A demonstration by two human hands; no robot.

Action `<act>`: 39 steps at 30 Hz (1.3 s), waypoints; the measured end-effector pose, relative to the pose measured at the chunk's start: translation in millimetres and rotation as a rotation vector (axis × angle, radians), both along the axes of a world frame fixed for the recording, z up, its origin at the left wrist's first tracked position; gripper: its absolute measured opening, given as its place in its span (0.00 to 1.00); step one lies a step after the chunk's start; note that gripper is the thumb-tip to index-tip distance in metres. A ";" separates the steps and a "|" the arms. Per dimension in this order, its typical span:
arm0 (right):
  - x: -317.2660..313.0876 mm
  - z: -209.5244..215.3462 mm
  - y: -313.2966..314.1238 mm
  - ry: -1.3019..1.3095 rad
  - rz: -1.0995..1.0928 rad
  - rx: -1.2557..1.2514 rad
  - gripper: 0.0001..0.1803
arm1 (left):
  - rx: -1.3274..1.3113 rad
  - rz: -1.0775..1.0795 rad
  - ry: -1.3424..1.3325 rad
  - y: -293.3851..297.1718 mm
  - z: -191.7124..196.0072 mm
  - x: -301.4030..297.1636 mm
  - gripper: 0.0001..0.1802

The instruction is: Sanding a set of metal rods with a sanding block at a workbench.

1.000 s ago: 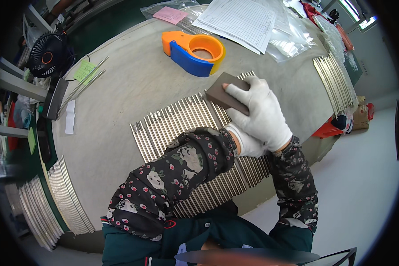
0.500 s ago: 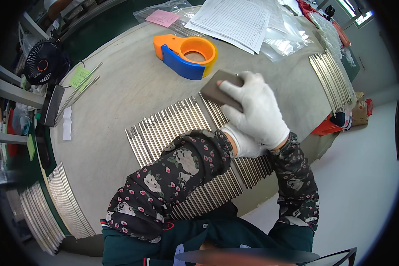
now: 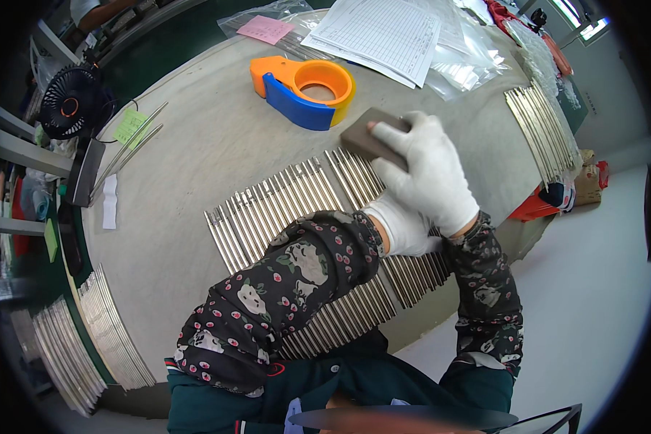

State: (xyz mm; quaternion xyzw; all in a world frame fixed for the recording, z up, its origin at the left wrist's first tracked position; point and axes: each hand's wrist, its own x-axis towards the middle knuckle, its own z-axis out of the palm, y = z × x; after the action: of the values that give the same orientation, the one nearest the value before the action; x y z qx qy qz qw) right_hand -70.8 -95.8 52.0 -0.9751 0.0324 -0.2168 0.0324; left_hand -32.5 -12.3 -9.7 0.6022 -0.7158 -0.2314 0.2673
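Note:
Rows of slim silver metal rods (image 3: 271, 210) lie side by side on the table in front of me. My right hand (image 3: 435, 170), in a white glove with a bare fingertip showing, grips a flat grey-brown block (image 3: 372, 136). The block sits over the far ends of the right-hand group of rods (image 3: 354, 177). My left hand (image 3: 401, 226), also gloved in white, rests low across the rods, crossing beneath my right wrist. Its fingers are hidden by the right hand. Both forearms wear dark patterned sleeves.
Beyond the rods stands an orange and blue tape dispenser (image 3: 302, 90). Printed sheets (image 3: 376, 36) and plastic bags (image 3: 470, 69) lie at the back. More rods are at far right (image 3: 539, 134) and lower left (image 3: 116, 329). A black fan (image 3: 71, 101) stands left.
My right hand and the block have shifted a little to the right, the block also slightly away from me. More rod ends show now. My left hand has stayed nearly in place.

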 end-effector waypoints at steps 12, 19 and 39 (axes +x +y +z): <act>-4.8 13.7 -46.1 0.172 -0.631 -0.095 0.23 | -0.377 0.080 -0.364 -6.4 15.9 0.0 0.32; -14.9 2.1 -61.8 0.128 -0.587 -0.095 0.22 | -0.254 0.026 -0.365 -11.2 7.2 -3.8 0.32; -36.6 -13.8 -45.8 -0.025 -0.222 -0.027 0.22 | 0.105 -0.082 -0.533 -10.8 38.3 2.1 0.35</act>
State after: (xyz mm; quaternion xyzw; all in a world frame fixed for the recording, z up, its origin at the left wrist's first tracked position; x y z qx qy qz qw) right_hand -107.4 -141.5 38.1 -0.9631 0.1368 -0.2318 -0.0047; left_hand -30.3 -23.2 28.6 0.6252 -0.7719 -0.1120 0.0283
